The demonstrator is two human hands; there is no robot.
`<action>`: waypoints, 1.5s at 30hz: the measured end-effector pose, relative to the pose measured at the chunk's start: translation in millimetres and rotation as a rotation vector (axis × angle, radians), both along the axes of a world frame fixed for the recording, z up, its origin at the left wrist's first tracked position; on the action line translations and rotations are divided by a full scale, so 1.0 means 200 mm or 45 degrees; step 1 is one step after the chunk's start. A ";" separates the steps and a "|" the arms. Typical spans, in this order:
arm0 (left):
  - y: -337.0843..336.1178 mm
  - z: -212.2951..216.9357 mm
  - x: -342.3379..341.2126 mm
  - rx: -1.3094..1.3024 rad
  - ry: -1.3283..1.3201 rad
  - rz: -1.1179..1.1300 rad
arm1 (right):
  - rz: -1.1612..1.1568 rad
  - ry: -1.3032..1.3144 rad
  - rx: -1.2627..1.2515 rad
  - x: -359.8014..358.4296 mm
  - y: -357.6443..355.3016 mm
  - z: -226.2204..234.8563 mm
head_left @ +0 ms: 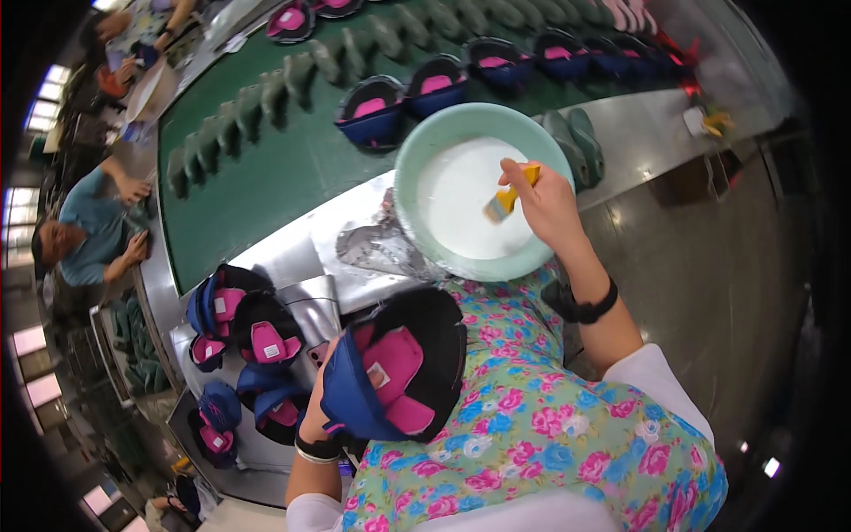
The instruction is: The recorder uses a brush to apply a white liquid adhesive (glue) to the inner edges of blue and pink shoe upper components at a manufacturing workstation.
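My left hand (316,410) grips a blue shoe upper (350,390) with a black edge and pink insole, its open underside facing up above my flowered apron. Most of those fingers are hidden behind the upper. In my right hand (551,208) is a small paintbrush (503,206) with a yellow handle, held bristles down over a pale green basin (411,151). White liquid (452,199) fills much of the basin. Whether the bristles touch the liquid, I cannot tell.
Several more blue uppers (266,341) lie on a metal surface at the left. A green conveyor belt (292,168) carries rows of dark green soles (297,75) and uppers (434,84). Two soles (576,146) lie right of the basin. A co-worker in teal (89,222) handles a sole across the belt.
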State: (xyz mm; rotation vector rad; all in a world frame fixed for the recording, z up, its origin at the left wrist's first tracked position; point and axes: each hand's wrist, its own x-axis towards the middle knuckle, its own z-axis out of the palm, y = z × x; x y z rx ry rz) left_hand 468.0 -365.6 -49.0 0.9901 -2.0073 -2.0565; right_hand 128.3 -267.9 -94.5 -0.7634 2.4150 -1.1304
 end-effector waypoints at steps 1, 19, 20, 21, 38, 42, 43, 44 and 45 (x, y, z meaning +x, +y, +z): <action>0.02 0.00 0.00 0.277 -0.094 0.029 | 0.000 0.002 -0.013 -0.06 0.04 -0.06; 0.04 -0.44 -0.20 0.715 0.306 0.407 | 0.184 -0.141 -0.380 -0.08 0.16 -0.07; 0.03 -0.46 -0.24 1.000 0.403 0.477 | 0.243 -0.256 -0.476 -0.05 0.15 -0.01; 0.03 -0.47 -0.28 1.048 0.422 0.408 | 0.232 -0.255 -0.479 -0.02 0.14 0.04; -0.06 -0.46 -0.36 0.587 0.492 0.467 | 0.165 -0.457 -0.227 0.10 0.14 0.00; -0.09 -0.48 -0.36 0.085 0.335 0.313 | 0.224 -0.742 -0.311 0.13 0.17 0.15; -0.10 -0.49 -0.35 0.096 0.370 0.337 | 0.261 -0.819 -0.329 0.14 0.18 0.18; -0.11 -0.50 -0.34 0.088 0.357 0.337 | 0.297 -0.895 -0.348 0.15 0.18 0.20; -0.11 -0.52 -0.33 0.121 0.346 0.386 | 0.331 -0.905 -0.358 0.15 0.17 0.20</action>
